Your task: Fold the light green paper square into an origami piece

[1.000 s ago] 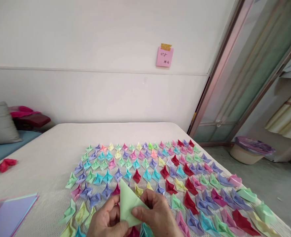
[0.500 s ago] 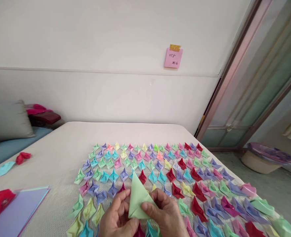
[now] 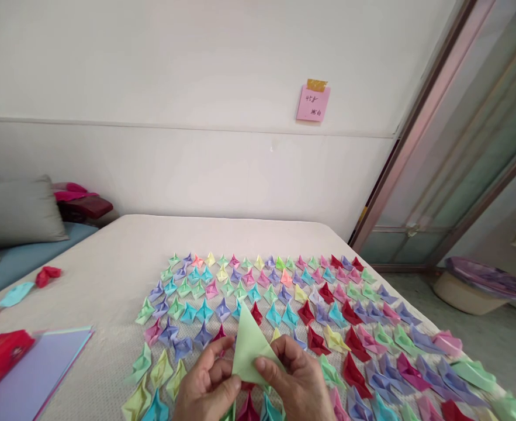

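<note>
White wall fills the upper frame, a pink sticky note (image 3: 312, 103) taped upper right. Below it, a beige bed (image 3: 108, 269) carries rows of coloured folded paper boats (image 3: 310, 304). At bottom centre, the left hand (image 3: 207, 389) and right hand (image 3: 297, 383) pinch a pale green folded paper (image 3: 249, 345) — fingers closed on its lower edges, tip pointing up. Purple sheets (image 3: 38, 374) lie lower left.

- Left hand (image 3: 207, 389): low in frame, palm inward, thumb and curled fingers pinched closed.
- Right hand (image 3: 299, 386): just beside it, knuckles up, thumb and forefinger pressed together.
- Fingertips of both nearly meeting.
</note>
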Demonstrator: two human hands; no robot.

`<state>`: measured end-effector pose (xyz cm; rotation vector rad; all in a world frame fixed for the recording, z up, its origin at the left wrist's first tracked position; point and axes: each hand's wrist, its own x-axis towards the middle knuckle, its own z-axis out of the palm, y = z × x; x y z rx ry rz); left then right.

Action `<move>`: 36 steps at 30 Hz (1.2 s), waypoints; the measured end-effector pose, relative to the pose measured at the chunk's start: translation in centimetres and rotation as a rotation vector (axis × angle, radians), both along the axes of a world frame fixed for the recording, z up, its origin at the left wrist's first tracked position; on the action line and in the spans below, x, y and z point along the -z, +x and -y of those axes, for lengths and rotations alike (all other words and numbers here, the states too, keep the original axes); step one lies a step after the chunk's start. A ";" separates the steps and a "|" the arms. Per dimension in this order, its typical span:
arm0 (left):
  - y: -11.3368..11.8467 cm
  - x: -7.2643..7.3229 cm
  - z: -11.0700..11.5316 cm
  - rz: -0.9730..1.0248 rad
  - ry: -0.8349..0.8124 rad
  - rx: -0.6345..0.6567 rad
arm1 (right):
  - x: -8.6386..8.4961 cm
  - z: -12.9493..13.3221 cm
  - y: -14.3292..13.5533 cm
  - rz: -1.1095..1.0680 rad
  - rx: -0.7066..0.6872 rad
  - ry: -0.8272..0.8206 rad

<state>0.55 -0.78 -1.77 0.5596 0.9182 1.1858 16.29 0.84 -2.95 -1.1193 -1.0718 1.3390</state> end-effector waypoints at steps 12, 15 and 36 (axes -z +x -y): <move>0.5 0.8 0.1 -0.052 -0.048 -0.114 | 1.8 -0.1 -0.9 0.032 0.070 0.026; 0.6 0.3 0.2 -0.075 -0.025 -0.155 | 2.3 -0.3 -1.0 0.013 0.043 0.017; 1.3 -1.5 0.4 -0.040 -0.009 -0.196 | 0.5 0.1 -2.0 -0.190 0.015 0.013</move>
